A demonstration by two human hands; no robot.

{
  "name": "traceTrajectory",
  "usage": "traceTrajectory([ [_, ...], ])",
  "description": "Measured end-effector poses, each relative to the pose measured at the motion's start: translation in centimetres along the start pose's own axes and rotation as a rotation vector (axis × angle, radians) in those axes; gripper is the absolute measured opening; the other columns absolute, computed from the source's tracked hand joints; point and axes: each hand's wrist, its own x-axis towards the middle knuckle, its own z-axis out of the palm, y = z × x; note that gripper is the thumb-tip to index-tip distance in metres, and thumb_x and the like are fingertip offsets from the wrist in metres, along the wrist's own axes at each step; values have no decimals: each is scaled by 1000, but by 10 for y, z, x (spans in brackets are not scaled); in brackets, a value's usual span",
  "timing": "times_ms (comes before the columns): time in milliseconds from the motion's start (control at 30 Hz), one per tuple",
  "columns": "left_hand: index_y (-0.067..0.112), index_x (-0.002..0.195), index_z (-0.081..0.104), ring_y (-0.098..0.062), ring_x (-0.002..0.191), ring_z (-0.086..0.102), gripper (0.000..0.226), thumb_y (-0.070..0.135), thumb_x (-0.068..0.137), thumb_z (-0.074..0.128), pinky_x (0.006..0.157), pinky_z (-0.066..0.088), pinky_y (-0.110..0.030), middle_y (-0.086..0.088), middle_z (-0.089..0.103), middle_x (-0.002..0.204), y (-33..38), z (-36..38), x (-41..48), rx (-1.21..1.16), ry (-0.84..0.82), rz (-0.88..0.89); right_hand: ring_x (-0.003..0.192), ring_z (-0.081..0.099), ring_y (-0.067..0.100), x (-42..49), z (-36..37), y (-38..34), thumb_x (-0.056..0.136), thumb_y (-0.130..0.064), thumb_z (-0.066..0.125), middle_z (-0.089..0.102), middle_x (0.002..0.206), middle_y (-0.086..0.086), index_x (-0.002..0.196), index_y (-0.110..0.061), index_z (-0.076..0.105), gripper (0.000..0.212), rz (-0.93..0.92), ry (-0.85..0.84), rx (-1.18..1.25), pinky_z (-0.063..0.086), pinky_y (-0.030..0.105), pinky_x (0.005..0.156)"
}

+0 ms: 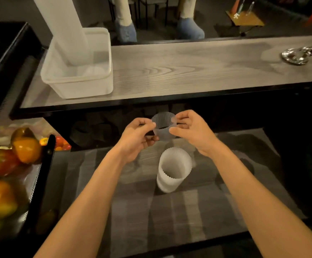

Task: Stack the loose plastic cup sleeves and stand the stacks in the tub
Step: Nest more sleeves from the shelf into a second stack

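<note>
A single translucent ribbed cup sleeve is held in the air between both hands. My left hand pinches its left rim and my right hand pinches its right side. Just below it, a short white stack of sleeves stands upright on the lower grey wood surface. On the upper counter at the back left sits a clear plastic tub, with one tall white stack of sleeves standing in it and rising out of the top of the view.
Orange and red peppers fill a black mesh tray at the left. A shiny metal ladle lies at the far right of the upper counter. A person's legs in blue slippers stand beyond the counter.
</note>
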Motion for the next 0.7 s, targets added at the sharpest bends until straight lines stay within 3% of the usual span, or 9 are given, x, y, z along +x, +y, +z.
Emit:
traceTrajectory([
  [267, 13, 129, 58, -20, 96, 72, 52, 4, 82, 79, 84, 59, -33, -6, 68, 125, 37, 2, -51, 199, -296, 235, 102, 67, 12, -65, -24, -57, 81, -17, 83, 61, 124, -5, 145, -24, 48, 73, -151, -44, -95, 58, 33, 89],
  [433, 14, 120, 63, -24, 118, 64, 49, 4, 77, 84, 91, 59, -43, -5, 62, 129, 28, -9, -65, 387, -436, 247, 102, 67, 20, -98, -25, -58, 70, -31, 89, 61, 123, -4, 130, -31, 56, 69, -112, -162, -287, 59, 40, 89],
  [567, 20, 120, 64, -8, 119, 61, 53, 9, 74, 88, 103, 53, -43, 6, 66, 124, 19, -9, -70, 524, -445, 305, 101, 66, 13, -110, -18, -50, 71, -18, 89, 60, 118, -7, 119, -32, 56, 60, -74, -162, -366, 59, 39, 89],
  [700, 21, 121, 64, -4, 116, 62, 53, 11, 74, 88, 103, 54, -41, 9, 67, 121, 15, -9, -73, 548, -448, 309, 102, 64, 9, -117, -17, -46, 70, -20, 89, 61, 115, -10, 116, -35, 56, 59, -54, -158, -382, 58, 37, 90],
])
